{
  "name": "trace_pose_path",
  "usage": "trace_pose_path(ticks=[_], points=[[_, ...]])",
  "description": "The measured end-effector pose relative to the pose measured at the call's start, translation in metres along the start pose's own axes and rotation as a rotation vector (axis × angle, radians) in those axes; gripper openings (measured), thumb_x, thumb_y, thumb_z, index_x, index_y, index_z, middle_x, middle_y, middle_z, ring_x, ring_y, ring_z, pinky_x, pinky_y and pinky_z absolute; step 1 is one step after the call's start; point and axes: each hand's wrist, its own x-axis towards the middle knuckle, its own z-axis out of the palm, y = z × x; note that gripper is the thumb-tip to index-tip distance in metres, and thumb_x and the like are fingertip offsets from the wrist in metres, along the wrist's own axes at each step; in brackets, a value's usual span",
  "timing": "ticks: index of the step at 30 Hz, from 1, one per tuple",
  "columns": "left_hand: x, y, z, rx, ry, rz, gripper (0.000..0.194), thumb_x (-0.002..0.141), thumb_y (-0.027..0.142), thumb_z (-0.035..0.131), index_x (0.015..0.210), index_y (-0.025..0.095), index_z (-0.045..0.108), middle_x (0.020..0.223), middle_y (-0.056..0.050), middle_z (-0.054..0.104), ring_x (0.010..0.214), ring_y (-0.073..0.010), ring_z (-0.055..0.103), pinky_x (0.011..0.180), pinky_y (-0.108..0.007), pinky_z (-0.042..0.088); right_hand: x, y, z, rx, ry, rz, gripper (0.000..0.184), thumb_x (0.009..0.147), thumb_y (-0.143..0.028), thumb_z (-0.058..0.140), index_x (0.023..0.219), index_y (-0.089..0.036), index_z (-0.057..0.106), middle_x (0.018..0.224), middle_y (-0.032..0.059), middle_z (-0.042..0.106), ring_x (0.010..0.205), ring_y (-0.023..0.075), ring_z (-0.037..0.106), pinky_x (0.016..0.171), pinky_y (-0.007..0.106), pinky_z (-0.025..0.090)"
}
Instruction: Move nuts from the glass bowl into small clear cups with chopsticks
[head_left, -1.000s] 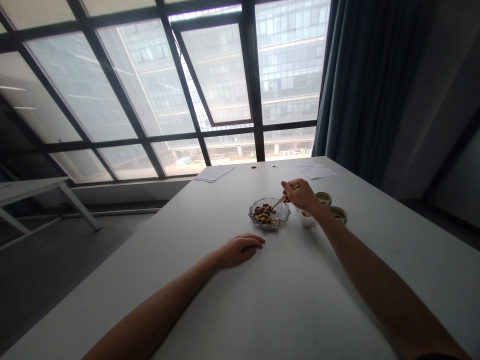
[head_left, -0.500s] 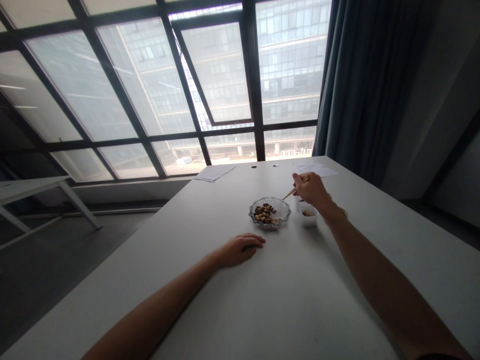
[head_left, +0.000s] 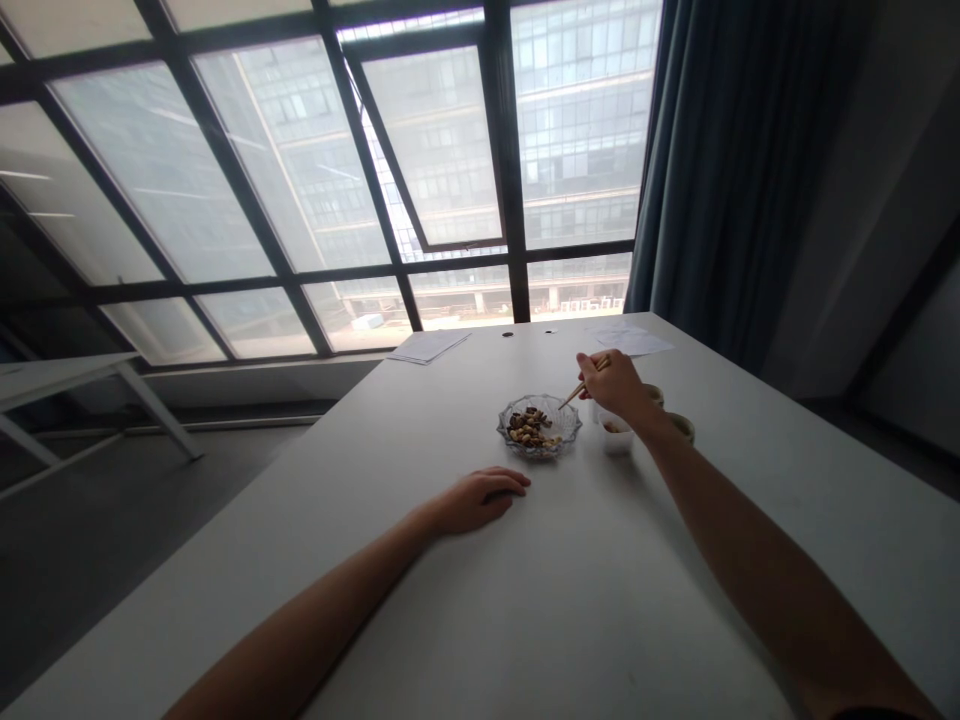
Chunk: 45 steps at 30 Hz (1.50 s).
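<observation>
My right hand [head_left: 611, 383] is closed around a pair of chopsticks [head_left: 574, 394], whose tips reach over the right side of a clear glass bowl [head_left: 570, 438]. A heap of mixed brown and pale nuts [head_left: 531, 428] fills mainly the bowl's left and middle. Nothing can be made out between the chopstick tips. On the table just in front of the bowl, my left hand [head_left: 481, 498] lies flat with its fingers stretched out, holding nothing. A small white plastic cup [head_left: 616, 437] with some brown pieces stands right of the bowl; another cup behind it is mostly hidden by my right hand.
Two small round greenish containers [head_left: 683, 427] sit beyond my right forearm. Papers [head_left: 430, 346] lie at the far left of the white table [head_left: 540, 600], with more sheets [head_left: 634, 339] at the far right. Windows and a dark blue curtain [head_left: 720, 180] rise behind.
My right hand has moved slightly left and down, bringing the chopstick tips from the bowl's rim to over its inside. More of the round containers shows. My left hand stays still.
</observation>
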Motion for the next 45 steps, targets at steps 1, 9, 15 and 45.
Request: trace_pose_path(ticks=[1,9,15,45], points=[[0.0,0.0,0.0,0.0,0.001,-0.002,0.028,0.103,0.026,0.054,0.126,0.022,0.07,0.137,-0.01,0.068,0.127,-0.022,0.064,0.112,-0.032,0.048,0.0,0.0,0.0,0.011,-0.008,0.002,0.043,0.099,-0.041,0.059,0.065,-0.017,0.067,0.062,0.0106,0.072,0.052,0.0217,0.072,0.05,0.027,0.053],[0.005,-0.006,0.003,-0.002,-0.002,-0.019,0.028,0.102,0.024,0.055,0.126,0.022,0.07,0.138,-0.01,0.068,0.128,-0.022,0.063,0.113,-0.033,0.048,0.002,0.009,0.007,-0.005,-0.033,-0.028,0.043,0.099,-0.041,0.057,0.065,-0.017,0.067,0.062,0.0105,0.072,0.051,0.0218,0.071,0.048,0.028,0.053],[0.008,-0.009,0.004,-0.012,0.002,-0.01,0.028,0.102,0.025,0.055,0.126,0.022,0.07,0.136,-0.01,0.068,0.126,-0.022,0.064,0.112,-0.033,0.049,0.002,0.008,0.009,-0.063,-0.039,-0.056,0.045,0.099,-0.041,0.057,0.061,-0.018,0.065,0.058,0.0092,0.07,0.056,0.0225,0.072,0.052,0.027,0.052],[0.007,-0.002,0.002,-0.017,0.007,-0.015,0.028,0.103,0.028,0.055,0.126,0.022,0.071,0.137,-0.011,0.068,0.126,-0.0223,0.064,0.112,-0.034,0.049,-0.002,0.011,0.016,0.094,-0.184,-0.003,0.041,0.093,-0.047,0.071,0.067,-0.015,0.067,0.059,0.0086,0.07,0.054,0.0213,0.074,0.045,0.021,0.051]])
